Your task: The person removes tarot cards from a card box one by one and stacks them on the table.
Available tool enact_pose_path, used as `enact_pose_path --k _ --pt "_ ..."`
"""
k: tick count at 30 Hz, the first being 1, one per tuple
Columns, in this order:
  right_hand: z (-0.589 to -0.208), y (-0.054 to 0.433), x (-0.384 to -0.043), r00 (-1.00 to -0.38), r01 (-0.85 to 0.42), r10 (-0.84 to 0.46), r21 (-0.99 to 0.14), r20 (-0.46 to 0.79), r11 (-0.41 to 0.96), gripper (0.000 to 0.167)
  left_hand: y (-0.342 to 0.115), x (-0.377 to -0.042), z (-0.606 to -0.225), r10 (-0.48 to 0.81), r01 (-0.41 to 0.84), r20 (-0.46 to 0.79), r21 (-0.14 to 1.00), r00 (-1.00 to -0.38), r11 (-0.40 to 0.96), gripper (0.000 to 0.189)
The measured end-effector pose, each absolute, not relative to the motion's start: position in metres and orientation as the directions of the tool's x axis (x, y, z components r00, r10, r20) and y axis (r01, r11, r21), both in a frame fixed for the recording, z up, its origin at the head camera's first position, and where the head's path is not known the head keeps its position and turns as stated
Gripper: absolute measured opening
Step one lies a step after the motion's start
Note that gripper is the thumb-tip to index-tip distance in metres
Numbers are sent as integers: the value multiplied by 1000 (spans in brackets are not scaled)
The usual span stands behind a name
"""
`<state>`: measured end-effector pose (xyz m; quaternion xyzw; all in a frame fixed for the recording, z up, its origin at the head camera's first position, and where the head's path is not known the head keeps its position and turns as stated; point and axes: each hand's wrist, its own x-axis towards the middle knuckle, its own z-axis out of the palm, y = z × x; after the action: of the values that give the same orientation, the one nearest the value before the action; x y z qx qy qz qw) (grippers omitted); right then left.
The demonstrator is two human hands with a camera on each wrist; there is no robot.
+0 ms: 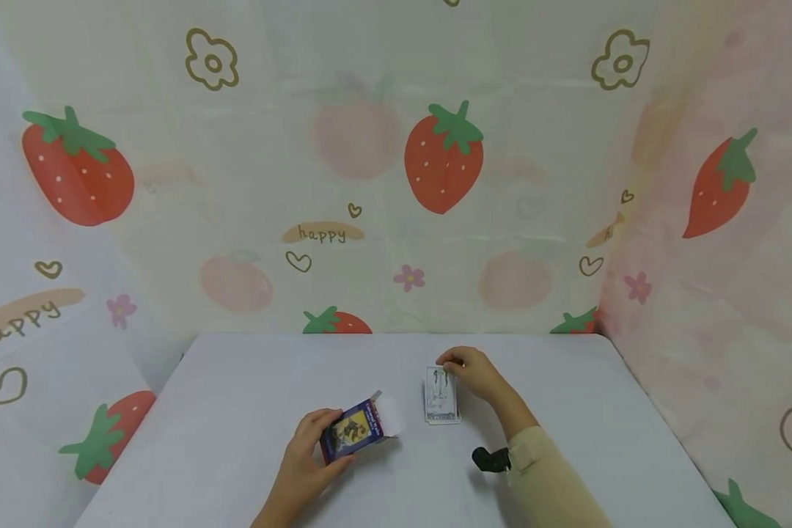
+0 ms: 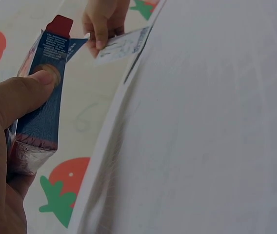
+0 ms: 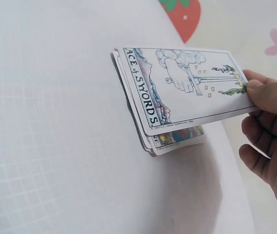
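My left hand (image 1: 306, 458) grips a blue tarot card box (image 1: 353, 431) with a yellow picture, its white end flap open towards the right. In the left wrist view the thumb presses the box's dark blue side (image 2: 43, 114), and a red tab stands up at one end. My right hand (image 1: 478, 372) pinches the far end of a tarot card (image 3: 192, 90) marked "Ace of Swords" between thumb and fingers. That card lies over a small stack of cards (image 3: 189, 135), whose edges show slightly fanned underneath. Whether the card touches the stack, I cannot tell.
The hands work over a white-covered table (image 1: 237, 381) with its far edge against a strawberry-print curtain (image 1: 369, 183). A black object (image 1: 490, 460) is at the right sleeve's cuff (image 1: 528, 451). Printed side curtains hang left and right.
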<state>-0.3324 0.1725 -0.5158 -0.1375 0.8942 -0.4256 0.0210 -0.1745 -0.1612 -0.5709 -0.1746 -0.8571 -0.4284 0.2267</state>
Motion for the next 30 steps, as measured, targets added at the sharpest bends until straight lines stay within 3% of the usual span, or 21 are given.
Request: enact_pose_path --k 30 --pt "-553 170 -349 -970 -216 -231 -726 81 653 13 -163 -174 -571 111 505 548 649 -829 570 81"
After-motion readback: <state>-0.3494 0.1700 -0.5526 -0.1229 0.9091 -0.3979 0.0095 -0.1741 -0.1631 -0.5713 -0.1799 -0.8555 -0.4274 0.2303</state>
